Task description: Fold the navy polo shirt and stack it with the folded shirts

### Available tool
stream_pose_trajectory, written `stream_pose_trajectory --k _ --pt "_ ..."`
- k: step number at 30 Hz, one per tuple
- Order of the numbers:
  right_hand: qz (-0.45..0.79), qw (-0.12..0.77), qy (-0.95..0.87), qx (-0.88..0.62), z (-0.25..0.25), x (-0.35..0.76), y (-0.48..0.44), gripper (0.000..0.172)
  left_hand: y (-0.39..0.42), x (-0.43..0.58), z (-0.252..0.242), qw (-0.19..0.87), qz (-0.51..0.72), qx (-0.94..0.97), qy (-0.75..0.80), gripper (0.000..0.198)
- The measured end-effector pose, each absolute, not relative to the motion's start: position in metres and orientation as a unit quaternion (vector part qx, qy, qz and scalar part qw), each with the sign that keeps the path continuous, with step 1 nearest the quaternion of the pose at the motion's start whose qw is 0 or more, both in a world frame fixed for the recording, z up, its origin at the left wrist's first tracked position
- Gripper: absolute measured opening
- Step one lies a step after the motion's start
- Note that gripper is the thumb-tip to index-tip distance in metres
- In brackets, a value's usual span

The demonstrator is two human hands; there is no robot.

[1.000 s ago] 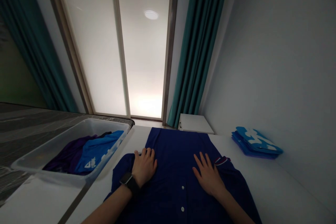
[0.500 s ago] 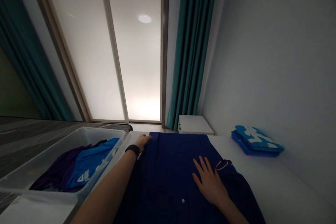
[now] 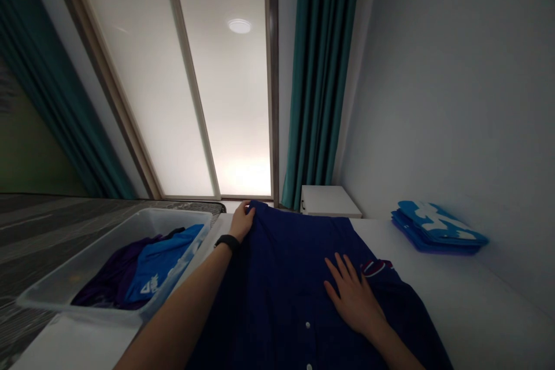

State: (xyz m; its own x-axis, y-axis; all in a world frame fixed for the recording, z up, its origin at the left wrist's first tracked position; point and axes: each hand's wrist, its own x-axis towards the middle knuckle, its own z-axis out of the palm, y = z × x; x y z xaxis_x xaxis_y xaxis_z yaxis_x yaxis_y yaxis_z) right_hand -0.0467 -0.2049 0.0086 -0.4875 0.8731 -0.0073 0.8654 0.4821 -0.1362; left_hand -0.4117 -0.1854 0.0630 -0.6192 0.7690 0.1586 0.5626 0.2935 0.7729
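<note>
A navy blue shirt [image 3: 286, 277] with white buttons is spread over the white table in front of me. Its sleeve cuff, striped red and white, shows beside my right hand. With closed fingers, my left hand [image 3: 243, 221] grips the shirt's far left corner and holds it a little raised; a black band is on that wrist. My right hand [image 3: 353, 295] lies flat on the right part of the shirt, fingers spread. The near end of the shirt runs out of the picture.
Left of the shirt stands a translucent plastic bin [image 3: 143, 315] holding purple and blue clothes [image 3: 158, 266]. Folded blue-and-white clothes [image 3: 437, 225] lie on the table [image 3: 468, 306] by the right wall. Beyond the far edge is a small white cabinet [image 3: 329, 201].
My left hand has lifted the shirt's far left corner slightly. My right hand stays flat on the cloth. The whole view has shifted a little.
</note>
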Motion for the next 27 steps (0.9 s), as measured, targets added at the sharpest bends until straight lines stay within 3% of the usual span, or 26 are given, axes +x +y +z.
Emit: stream_pose_trajectory --k 3,12,22,27 --pt "0.058 0.021 -0.861 -0.505 0.011 -0.047 -0.205 0.060 -0.203 -0.422 0.052 0.101 0.361 0.405 0.834 0.043" --pt "0.069 0.029 -0.862 -0.501 0.008 -0.045 -0.203 0.060 -0.234 -0.401 0.028 0.058 0.260 0.451 0.852 0.035" --pt "0.015 0.009 -0.868 -0.497 0.022 -0.052 -0.203 0.063 -0.284 -0.374 0.032 0.047 0.278 0.471 0.836 0.026" --pt "-0.017 0.041 -0.894 -0.445 0.040 -0.094 -0.186 0.047 -0.295 -0.382 0.031 0.087 0.361 0.449 0.812 0.024"
